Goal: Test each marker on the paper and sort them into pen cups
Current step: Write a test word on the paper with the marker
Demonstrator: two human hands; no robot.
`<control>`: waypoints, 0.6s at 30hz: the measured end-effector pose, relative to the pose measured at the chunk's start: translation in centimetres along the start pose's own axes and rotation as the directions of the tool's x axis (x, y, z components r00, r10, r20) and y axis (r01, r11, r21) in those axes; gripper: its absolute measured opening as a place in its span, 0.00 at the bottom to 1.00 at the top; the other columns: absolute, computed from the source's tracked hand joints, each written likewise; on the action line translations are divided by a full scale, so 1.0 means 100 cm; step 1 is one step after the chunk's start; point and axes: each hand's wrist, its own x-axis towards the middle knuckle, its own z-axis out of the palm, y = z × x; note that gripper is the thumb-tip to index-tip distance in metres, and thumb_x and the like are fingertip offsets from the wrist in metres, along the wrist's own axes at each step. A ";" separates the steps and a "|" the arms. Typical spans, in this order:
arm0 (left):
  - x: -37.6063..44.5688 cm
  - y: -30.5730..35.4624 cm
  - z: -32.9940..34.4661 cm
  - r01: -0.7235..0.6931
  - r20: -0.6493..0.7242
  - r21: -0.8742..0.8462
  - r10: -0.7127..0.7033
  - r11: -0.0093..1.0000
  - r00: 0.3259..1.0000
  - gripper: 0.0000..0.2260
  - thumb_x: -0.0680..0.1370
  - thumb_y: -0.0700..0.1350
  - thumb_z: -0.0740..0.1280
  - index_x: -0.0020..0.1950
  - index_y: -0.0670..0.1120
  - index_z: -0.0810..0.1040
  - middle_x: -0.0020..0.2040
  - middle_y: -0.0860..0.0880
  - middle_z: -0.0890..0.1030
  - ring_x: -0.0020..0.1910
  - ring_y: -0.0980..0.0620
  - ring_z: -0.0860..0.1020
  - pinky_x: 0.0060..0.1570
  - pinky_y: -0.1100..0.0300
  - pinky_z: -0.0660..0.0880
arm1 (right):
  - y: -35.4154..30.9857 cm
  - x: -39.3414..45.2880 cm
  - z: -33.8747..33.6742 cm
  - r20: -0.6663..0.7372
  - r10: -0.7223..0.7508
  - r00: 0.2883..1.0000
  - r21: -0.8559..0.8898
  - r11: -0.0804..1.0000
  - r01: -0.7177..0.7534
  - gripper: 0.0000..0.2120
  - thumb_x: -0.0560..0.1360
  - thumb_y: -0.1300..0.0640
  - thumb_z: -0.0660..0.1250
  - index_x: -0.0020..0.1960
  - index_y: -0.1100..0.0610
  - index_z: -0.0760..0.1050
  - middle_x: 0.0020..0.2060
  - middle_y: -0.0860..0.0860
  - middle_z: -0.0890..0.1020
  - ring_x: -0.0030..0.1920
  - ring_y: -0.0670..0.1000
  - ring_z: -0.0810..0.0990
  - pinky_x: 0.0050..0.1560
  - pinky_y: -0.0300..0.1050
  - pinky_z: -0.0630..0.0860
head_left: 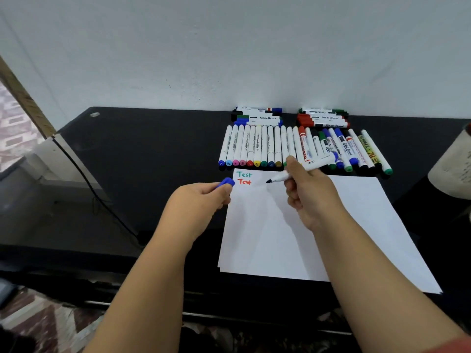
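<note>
1. Head view, the only one. Right hand (304, 189) holds an uncapped white-barrelled marker with a dark tip (297, 171); fingers (293, 183) curled round the barrel near the tip end.
2. Left hand (201, 200) pinches the blue plastic cap (226, 182) off the left edge of the white paper sheet (356, 225).
3. Key relation: the tip points left, sitting just right of the red "Test" (244, 182) and below-right of the green "Test" (244, 174). Can't tell whether the tip touches the paper or hangs just above it.
4. Marker's long axis runs lower left to upper right, tail end up by the marker rows. Right hand does the writing; left only has the cap.
5. Judgement: next mark goes on the blank area under or beside the red word, a short move down-left for the tip.
6. Look: white body, print too blurred to read, tip reads dark; the blue cap suggests blue ink.
7. Untested stock: row of white felt pens with coloured ends (254, 146) and mixed whiteboard markers (344, 149) at the back of the black bench (153, 149).
8. Pale object at the right edge (451, 169), possibly a pen cup; can't confirm.
</note>
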 end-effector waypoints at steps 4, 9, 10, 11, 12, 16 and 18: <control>0.015 -0.005 -0.015 0.007 -0.040 -0.033 -0.008 0.999 0.999 0.06 0.77 0.51 0.65 0.40 0.56 0.78 0.47 0.52 0.82 0.50 0.53 0.78 0.46 0.61 0.71 | -0.002 0.005 0.016 -0.009 -0.120 0.993 -0.172 0.978 0.117 0.10 0.73 0.52 0.71 0.38 0.56 0.76 0.24 0.48 0.74 0.24 0.44 0.68 0.26 0.37 0.65; 0.030 -0.011 -0.011 0.040 -0.031 0.055 -0.039 0.998 0.999 0.07 0.78 0.52 0.64 0.47 0.53 0.80 0.48 0.52 0.81 0.49 0.52 0.78 0.36 0.65 0.67 | 0.013 0.017 0.033 0.010 -0.235 0.972 -0.366 0.904 0.222 0.13 0.74 0.53 0.68 0.38 0.57 0.68 0.27 0.49 0.74 0.21 0.39 0.69 0.26 0.31 0.67; 0.032 -0.011 -0.008 0.040 -0.022 0.078 -0.039 0.996 0.999 0.08 0.78 0.53 0.64 0.50 0.52 0.80 0.47 0.52 0.81 0.46 0.53 0.78 0.35 0.65 0.67 | 0.017 0.019 0.034 0.009 -0.255 0.967 -0.393 0.888 0.238 0.13 0.75 0.53 0.67 0.37 0.57 0.67 0.28 0.49 0.74 0.23 0.39 0.70 0.25 0.29 0.66; 0.034 -0.011 -0.006 0.038 -0.012 0.102 -0.037 0.994 0.999 0.10 0.78 0.54 0.63 0.53 0.53 0.80 0.47 0.52 0.81 0.43 0.54 0.77 0.34 0.65 0.67 | 0.020 0.021 0.035 0.010 -0.272 0.962 -0.420 0.872 0.251 0.13 0.75 0.53 0.67 0.36 0.56 0.67 0.28 0.49 0.74 0.25 0.40 0.71 0.25 0.28 0.66; 0.035 -0.011 -0.004 0.031 -0.003 0.121 -0.031 0.992 1.000 0.11 0.78 0.54 0.63 0.55 0.53 0.80 0.46 0.53 0.80 0.40 0.56 0.75 0.34 0.65 0.68 | 0.024 0.023 0.035 0.012 -0.286 0.958 -0.444 0.857 0.261 0.14 0.75 0.53 0.67 0.36 0.56 0.67 0.29 0.49 0.75 0.28 0.42 0.72 0.26 0.29 0.66; 0.039 -0.011 0.003 -0.012 0.008 0.154 0.011 0.988 1.000 0.13 0.78 0.55 0.62 0.61 0.55 0.78 0.41 0.58 0.77 0.36 0.57 0.73 0.36 0.65 0.69 | 0.031 0.026 0.036 0.032 -0.330 0.943 -0.493 0.816 0.302 0.14 0.75 0.52 0.67 0.35 0.55 0.67 0.31 0.50 0.76 0.33 0.46 0.74 0.30 0.31 0.67; 0.040 -0.012 0.004 -0.019 0.017 0.169 0.017 0.985 1.000 0.13 0.78 0.55 0.62 0.62 0.56 0.77 0.41 0.59 0.76 0.37 0.57 0.73 0.36 0.65 0.69 | 0.032 0.026 0.037 0.043 -0.335 0.941 -0.498 0.810 0.311 0.14 0.75 0.52 0.67 0.35 0.55 0.67 0.32 0.51 0.77 0.35 0.47 0.75 0.34 0.36 0.69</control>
